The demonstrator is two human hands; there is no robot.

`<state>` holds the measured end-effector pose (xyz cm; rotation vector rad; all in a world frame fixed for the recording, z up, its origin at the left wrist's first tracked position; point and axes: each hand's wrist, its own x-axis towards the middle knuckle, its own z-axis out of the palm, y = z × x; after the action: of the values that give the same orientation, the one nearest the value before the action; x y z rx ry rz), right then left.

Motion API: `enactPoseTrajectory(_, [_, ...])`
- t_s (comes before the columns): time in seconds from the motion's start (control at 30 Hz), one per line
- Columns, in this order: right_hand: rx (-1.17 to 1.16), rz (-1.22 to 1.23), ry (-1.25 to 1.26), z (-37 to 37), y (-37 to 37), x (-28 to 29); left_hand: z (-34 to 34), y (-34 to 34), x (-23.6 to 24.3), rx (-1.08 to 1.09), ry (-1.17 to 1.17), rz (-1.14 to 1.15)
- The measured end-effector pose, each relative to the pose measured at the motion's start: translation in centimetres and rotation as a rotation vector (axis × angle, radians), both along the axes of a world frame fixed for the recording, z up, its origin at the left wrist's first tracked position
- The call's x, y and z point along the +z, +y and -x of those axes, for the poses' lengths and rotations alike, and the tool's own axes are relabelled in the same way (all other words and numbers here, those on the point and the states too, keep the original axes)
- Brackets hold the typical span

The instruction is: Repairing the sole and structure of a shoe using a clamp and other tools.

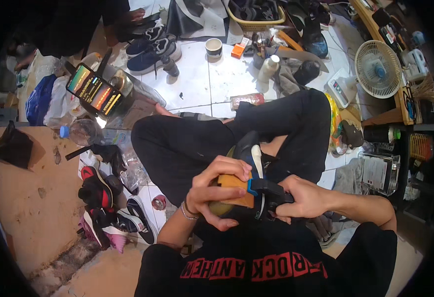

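Over my crossed legs, a dark shoe with a pale sole edge is held in my lap. My left hand is closed around a light wooden block at the shoe's side, thumb below and fingers above. A black clamp with a blue pad presses against the block's right end. My right hand grips the clamp's handle, fingers partly hidden behind it. Much of the shoe lies hidden under the block and my left hand.
Left of my legs, a lit phone rests in a holder, near a plastic bottle and several loose shoes. Ahead stand a paper cup, a white bottle and dark sneakers. A fan stands right. Another person's foot shows far left.
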<state>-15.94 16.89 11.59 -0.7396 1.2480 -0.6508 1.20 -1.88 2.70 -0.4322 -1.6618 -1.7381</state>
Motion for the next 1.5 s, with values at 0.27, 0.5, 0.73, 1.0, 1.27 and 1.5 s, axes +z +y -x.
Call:
enactPoseTrajectory(0.27, [0.104,-0.163,0.054,0.3,-0.2,0.5,-0.1,-0.2,-0.5,-0.122,0.023,0.004])
enactPoseTrajectory(0.5, [0.077,-0.248,0.012,0.6,-1.2,1.3,0.6,0.2,-1.3,-0.083,0.069,-0.086])
enactPoseTrajectory(0.73, [-0.038,-0.171,0.073,-0.8,0.1,-0.6,1.0,-2.2,-2.1,-0.074,0.05,-0.132])
enactPoseTrajectory(1.0, [-0.441,0.043,0.458,0.8,4.7,0.9,1.6,-3.3,-2.5,-0.038,0.064,-0.526])
enactPoseTrajectory(1.27, [-0.665,0.361,1.309,20.7,-4.9,-2.7,2.4,-3.8,-2.8,-0.083,0.002,-0.622])
enactPoseTrajectory(1.5, [-0.303,-0.109,1.675,33.5,-15.0,-12.5,2.2,-5.1,-4.2,0.049,-0.007,-0.881])
